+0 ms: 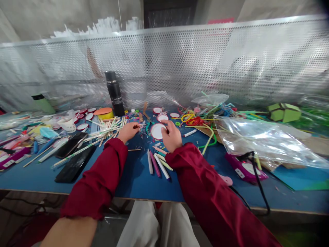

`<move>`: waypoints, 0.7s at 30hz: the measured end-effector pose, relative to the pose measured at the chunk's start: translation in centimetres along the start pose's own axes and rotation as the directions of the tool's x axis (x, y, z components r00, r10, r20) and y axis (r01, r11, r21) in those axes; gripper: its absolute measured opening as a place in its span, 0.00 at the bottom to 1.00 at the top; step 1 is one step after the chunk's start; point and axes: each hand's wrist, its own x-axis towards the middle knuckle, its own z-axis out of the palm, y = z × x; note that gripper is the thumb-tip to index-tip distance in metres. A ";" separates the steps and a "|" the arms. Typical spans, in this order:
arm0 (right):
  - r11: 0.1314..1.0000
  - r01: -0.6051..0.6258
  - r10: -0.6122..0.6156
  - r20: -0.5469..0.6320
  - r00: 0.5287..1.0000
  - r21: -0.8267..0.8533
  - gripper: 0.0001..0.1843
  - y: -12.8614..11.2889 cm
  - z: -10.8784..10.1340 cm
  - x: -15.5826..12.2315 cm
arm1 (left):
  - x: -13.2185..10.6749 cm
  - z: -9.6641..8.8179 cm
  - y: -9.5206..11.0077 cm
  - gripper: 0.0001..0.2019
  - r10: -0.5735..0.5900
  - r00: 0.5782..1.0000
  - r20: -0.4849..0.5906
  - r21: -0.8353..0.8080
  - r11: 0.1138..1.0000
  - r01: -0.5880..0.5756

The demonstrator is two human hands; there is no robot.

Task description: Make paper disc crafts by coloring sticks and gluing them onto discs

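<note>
My left hand (129,131) is over the middle of the table with thumb and fingertips pinched together. Whatever is between them is too small to make out. Close by, my right hand (172,136) has its thumb and curled fingers at the right edge of a white round disc (156,131) with a red rim. Behind that disc lie more red-rimmed discs (175,115). Teal-handled pliers (148,127) lie between my hands, among small scattered bits. Several marker pens (161,166) rest nearer to me, below my right hand.
Wooden sticks (110,127) are heaped left, near a black bottle (114,93) and a black phone (75,164). Pipe cleaners (196,120), a clear plastic bag (267,139) and a purple device (244,168) with a cord lie right. A perforated metal screen (180,65) stands behind.
</note>
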 end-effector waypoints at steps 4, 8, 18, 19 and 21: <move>1.000 0.004 -0.007 0.130 0.991 0.029 0.24 0.1 0.5 -0.3 | -0.3 -0.6 -0.1 0.11 0.014 0.997 0.076 -0.193 0.981 0.000; 1.000 -0.008 0.009 0.164 0.986 -0.012 0.25 0.2 0.7 -0.5 | -0.3 -1.1 0.2 0.11 0.077 0.988 0.137 -0.097 0.993 -0.064; 0.999 -0.018 0.026 0.179 0.984 -0.045 0.26 0.3 0.9 -0.6 | -0.2 -0.6 -1.2 0.15 0.031 0.961 0.276 -0.128 0.992 0.005; 0.998 -0.026 0.035 0.187 0.982 -0.052 0.26 0.3 0.8 -0.6 | -0.1 -0.6 -1.3 0.17 0.039 0.964 0.264 -0.113 0.994 -0.009; 0.997 -0.040 0.052 0.197 0.979 -0.065 0.26 0.2 0.8 -0.7 | 0.0 -0.5 -1.4 0.21 0.061 0.970 0.235 -0.077 0.996 -0.044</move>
